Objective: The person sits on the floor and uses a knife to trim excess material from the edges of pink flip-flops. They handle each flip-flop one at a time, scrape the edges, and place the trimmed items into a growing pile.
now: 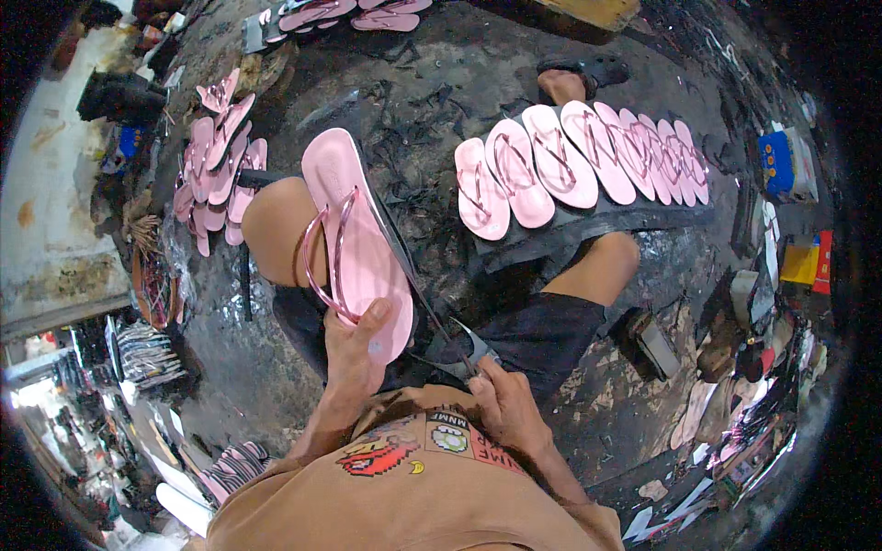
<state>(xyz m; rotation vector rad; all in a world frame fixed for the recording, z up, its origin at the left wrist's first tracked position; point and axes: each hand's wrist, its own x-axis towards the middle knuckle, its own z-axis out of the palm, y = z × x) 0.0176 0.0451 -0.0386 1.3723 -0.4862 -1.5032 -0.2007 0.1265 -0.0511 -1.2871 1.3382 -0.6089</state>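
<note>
Pink sandal [354,230] rests on our left knee, its heel end pinched in our left hand [354,354]; our right hand [501,404] grips dark scissors [459,354] just beside its right edge. Far right, we see a row of pink sandals [579,161] on a dark board [597,230], and another pile [216,170] far left

A dark, dirty floor [441,83] is seen, covered with black rubber scraps. Ahead of the right hand [510,409], a row of pink flip-flops [579,156] is laid on a black sheet [588,230]. Beyond the left hand [354,354], to its left, a pile of pink soles [216,156] is placed on the floor.
</note>
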